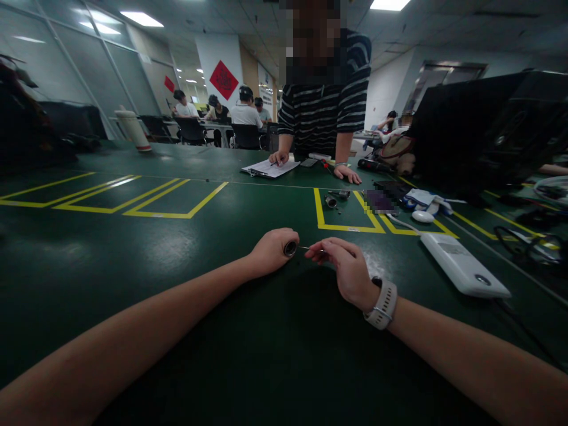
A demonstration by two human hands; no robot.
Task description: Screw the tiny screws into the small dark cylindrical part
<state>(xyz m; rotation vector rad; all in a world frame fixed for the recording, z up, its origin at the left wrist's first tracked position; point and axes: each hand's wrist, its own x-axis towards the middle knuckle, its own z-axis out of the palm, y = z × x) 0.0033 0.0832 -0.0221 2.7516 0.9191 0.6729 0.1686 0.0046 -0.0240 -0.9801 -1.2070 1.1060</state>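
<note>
Wrapped in my left hand (273, 253) is a round, hollow metal part (290, 249), its dark open end turned toward my right hand. A thin metal tool (305, 248), perhaps a small hex key or pick, is pinched in the fingers of my right hand (341, 263). Its tip points at the opening of the hollow part; whether it touches is too small to tell. A tiny dark bit (298, 262) lies on the green table (213, 307) below. Farther off, inside a yellow taped outline, lie similar metal parts (331, 202).
Across the table a person (319, 112) leans over a clipboard (271, 167). To my right are a white power bank (464, 265) with a cable, a white mouse (423, 217), a cloth glove (428, 200) and a large black monitor (492, 130). A cup (133, 128) stands far left.
</note>
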